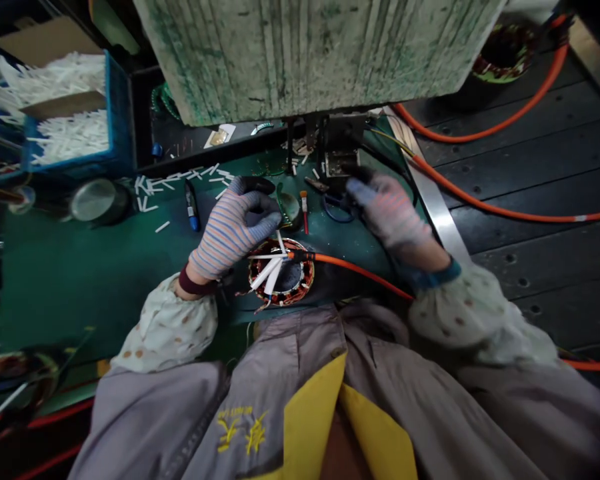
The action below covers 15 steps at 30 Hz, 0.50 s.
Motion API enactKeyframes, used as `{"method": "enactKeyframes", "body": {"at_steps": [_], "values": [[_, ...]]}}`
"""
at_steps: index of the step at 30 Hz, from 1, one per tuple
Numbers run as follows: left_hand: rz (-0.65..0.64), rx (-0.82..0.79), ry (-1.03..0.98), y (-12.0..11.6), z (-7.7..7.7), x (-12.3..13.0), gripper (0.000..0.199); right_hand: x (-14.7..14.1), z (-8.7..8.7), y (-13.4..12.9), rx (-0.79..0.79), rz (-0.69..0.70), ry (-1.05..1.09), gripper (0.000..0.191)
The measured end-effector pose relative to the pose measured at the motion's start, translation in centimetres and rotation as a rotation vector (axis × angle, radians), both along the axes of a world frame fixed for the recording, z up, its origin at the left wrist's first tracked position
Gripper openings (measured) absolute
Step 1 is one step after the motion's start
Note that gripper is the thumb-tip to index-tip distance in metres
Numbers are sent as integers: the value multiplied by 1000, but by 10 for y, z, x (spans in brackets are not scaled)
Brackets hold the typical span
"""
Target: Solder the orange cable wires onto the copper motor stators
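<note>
My left hand (233,230) is curled just left of and above the wound motor stator (300,280), which lies on the green bench mat (55,300), its orange cable (355,267) running right. My right hand (390,213) is beside blue-handled pliers (339,212). I cannot tell either hand's grip.

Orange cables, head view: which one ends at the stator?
The orange cable running from the wound stator on the green mat, below the right hand. The other orange lengths lie across the dark perforated panels to the right.
</note>
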State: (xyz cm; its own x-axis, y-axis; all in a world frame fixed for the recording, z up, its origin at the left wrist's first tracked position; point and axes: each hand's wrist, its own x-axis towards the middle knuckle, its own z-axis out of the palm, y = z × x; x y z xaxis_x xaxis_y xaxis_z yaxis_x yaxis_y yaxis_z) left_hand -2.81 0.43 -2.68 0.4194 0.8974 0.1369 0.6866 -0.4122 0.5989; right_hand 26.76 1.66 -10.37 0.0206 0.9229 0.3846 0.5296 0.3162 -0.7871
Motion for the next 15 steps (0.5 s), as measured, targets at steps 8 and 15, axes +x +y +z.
{"method": "enactKeyframes", "body": {"at_steps": [8, 15], "values": [[4, 25, -77, -13, 15, -14, 32, -59, 26, -51, -76, 309, -64, 53], [664, -117, 471, 13, -30, -99, 61, -54, 12, -59, 153, 173, -377, 37]]}}
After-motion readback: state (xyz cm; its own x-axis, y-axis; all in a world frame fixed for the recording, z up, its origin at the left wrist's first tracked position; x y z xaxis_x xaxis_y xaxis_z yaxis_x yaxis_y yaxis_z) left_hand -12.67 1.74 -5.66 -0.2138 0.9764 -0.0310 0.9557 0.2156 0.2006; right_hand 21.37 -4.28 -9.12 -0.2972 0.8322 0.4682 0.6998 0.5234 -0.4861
